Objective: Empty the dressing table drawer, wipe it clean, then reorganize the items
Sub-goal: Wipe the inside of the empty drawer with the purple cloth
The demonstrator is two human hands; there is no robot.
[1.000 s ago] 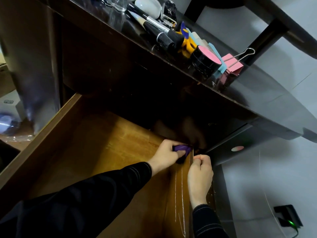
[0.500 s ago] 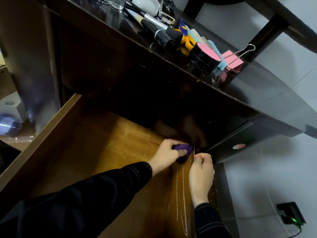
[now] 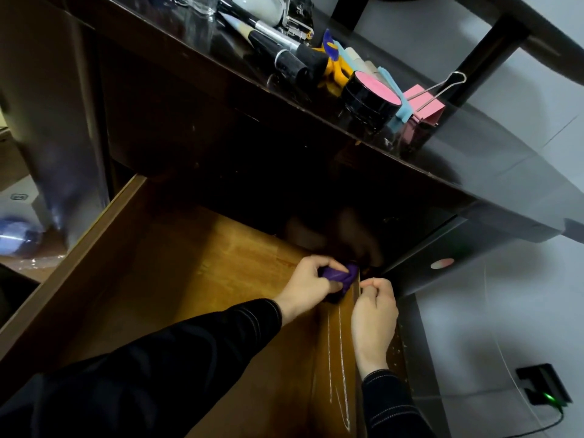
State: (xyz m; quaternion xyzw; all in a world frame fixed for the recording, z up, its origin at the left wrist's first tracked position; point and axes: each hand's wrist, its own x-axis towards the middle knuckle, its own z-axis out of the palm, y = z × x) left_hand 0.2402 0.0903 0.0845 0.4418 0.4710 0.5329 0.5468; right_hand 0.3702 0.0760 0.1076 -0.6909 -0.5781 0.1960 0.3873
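Observation:
The wooden drawer (image 3: 177,279) stands pulled out, its brown floor bare. My left hand (image 3: 308,284) grips a bunched purple cloth (image 3: 339,275) and holds it against the inside of the drawer's right wall (image 3: 331,358), near the far corner. My right hand (image 3: 373,314) rests on the top edge of that same wall, fingers curled over it just beside the cloth. On the dark tabletop above lie the removed items: makeup brushes (image 3: 284,55), a black jar with a pink lid (image 3: 369,98), a pink binder clip (image 3: 425,104), yellow scissors (image 3: 335,69).
The glossy dark tabletop (image 3: 474,159) overhangs the back of the drawer. A dark cabinet side (image 3: 53,121) stands on the left. On the floor at the right lies a black charger with a green light (image 3: 543,390) and its cable. White tile floor spreads beyond.
The cloth in my left hand has shifted slightly along the right wall toward the far corner. My right hand has stayed on the wall's edge. The view tilted a little.

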